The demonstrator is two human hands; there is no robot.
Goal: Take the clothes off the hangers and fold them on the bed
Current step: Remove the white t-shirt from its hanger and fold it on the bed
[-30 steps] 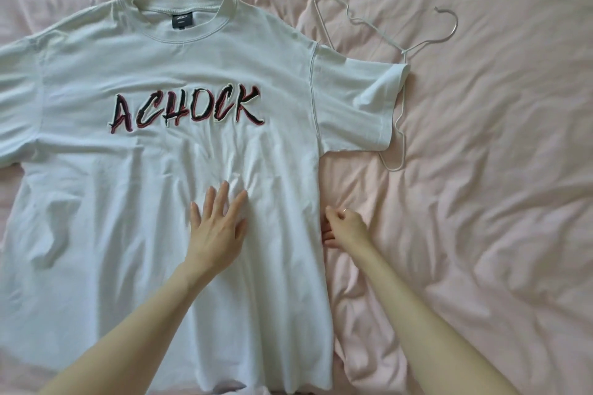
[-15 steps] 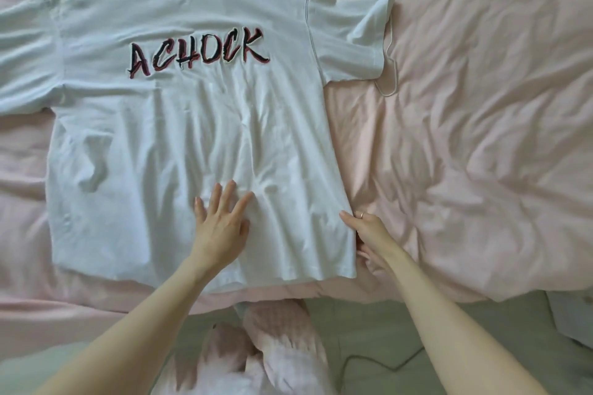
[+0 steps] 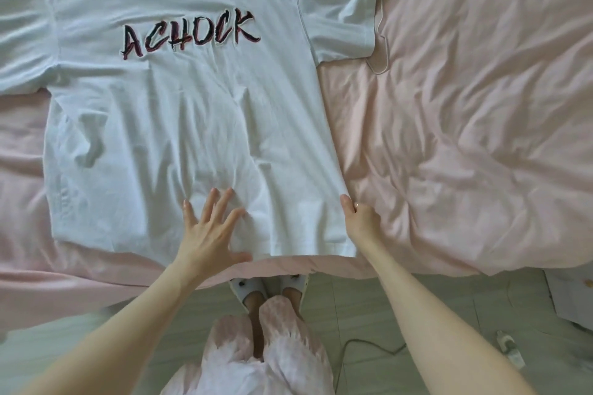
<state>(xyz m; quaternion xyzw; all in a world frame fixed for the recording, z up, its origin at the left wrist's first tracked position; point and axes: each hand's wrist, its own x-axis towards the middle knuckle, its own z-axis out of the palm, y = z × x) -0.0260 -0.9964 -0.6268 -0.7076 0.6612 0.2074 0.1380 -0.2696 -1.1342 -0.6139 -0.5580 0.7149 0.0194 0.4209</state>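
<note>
T-shirt (image 3: 179,112) reads "ACHOCK" in black/red letters across chest; small dark neck tag, text too small to read. Pale blue-white, short sleeves, lies flat front-up on pink bed (image 3: 481,144), collar away from person, hem at near edge, long axis running near-far. Left hand (image 3: 210,231) flat w/ fingers spread, pressing near hem. Right hand (image 3: 361,218) pinches shirt's right side edge. Wire hanger (image 3: 382,42) just beside right sleeve.

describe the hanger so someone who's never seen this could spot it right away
On the pink bed lies a pale T-shirt printed ACHOCK. The hanger lies by the shirt's sleeve at the top of the view, partly under it. It is the only thin, pale wire loop there, running out of the top edge.
</note>
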